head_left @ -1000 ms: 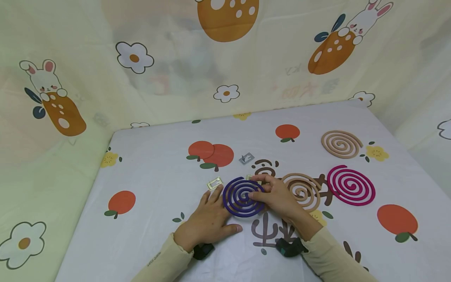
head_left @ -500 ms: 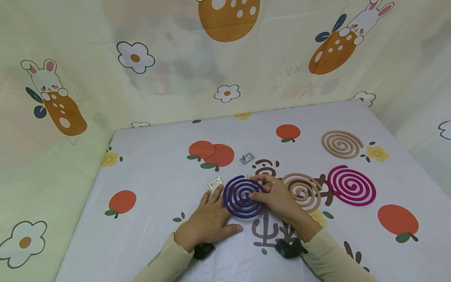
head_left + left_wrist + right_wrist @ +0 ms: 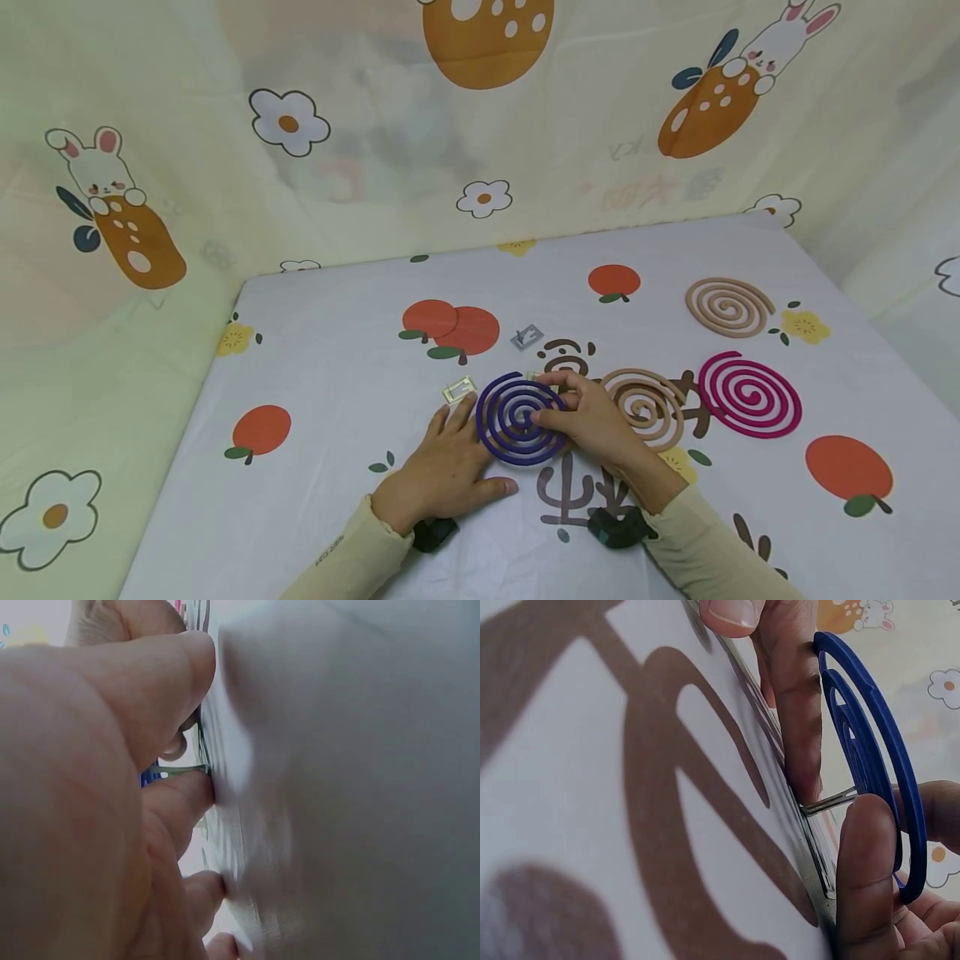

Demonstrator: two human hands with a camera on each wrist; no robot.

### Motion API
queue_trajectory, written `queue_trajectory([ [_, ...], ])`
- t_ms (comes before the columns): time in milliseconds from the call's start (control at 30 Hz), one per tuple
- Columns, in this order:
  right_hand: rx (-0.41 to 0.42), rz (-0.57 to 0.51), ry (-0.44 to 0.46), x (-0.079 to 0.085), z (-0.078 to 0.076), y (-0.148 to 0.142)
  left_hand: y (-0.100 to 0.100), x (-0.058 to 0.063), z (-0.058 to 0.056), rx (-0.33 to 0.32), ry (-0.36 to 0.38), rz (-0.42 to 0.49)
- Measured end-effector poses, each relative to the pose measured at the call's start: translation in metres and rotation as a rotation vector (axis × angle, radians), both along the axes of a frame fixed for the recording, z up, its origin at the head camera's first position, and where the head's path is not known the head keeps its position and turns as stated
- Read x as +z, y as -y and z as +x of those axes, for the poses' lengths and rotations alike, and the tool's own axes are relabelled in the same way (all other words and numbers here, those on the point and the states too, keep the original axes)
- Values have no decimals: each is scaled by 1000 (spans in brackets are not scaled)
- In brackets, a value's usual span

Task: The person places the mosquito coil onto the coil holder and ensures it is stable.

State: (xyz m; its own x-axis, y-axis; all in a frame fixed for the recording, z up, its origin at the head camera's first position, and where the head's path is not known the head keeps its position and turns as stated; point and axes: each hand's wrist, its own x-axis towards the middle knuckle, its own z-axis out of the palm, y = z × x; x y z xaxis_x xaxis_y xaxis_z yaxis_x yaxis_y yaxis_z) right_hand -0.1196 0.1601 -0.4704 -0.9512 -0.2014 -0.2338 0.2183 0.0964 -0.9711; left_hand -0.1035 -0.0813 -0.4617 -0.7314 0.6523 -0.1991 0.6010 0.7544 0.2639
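My right hand [image 3: 596, 417] pinches a dark blue mosquito coil [image 3: 889, 727] near its centre, with the thumb on the upper face. The coil sits raised and slightly tilted above the table. Below its middle, the upright prong of a thin metal coil stand [image 3: 831, 800] meets it; whether the prong has entered the centre is unclear. My left hand [image 3: 442, 475] lies on the table with fingers spread and fairly straight. One fingertip [image 3: 804, 787] touches the base of the stand beside the prong. In the head view the coil hides that fingertip and most of the stand.
A gold metal stand [image 3: 459, 390] lies just beyond my left fingertips, and a silver one [image 3: 527, 337] farther back. Another gold piece [image 3: 532, 377] is partly covered by my right hand. Rightward lie a near tan coil [image 3: 641, 408], a pink coil [image 3: 748, 394] and a far tan coil [image 3: 726, 308].
The blue coil has tilted very slightly in my right hand. Both hands stay in nearly the same place, and the other coils and stands have not moved.
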Motion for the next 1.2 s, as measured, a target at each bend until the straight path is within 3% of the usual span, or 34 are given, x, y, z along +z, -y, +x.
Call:
queue_trajectory([
  [1200, 8, 24, -7, 1, 1, -2, 1, 1, -1, 3, 25, -25],
])
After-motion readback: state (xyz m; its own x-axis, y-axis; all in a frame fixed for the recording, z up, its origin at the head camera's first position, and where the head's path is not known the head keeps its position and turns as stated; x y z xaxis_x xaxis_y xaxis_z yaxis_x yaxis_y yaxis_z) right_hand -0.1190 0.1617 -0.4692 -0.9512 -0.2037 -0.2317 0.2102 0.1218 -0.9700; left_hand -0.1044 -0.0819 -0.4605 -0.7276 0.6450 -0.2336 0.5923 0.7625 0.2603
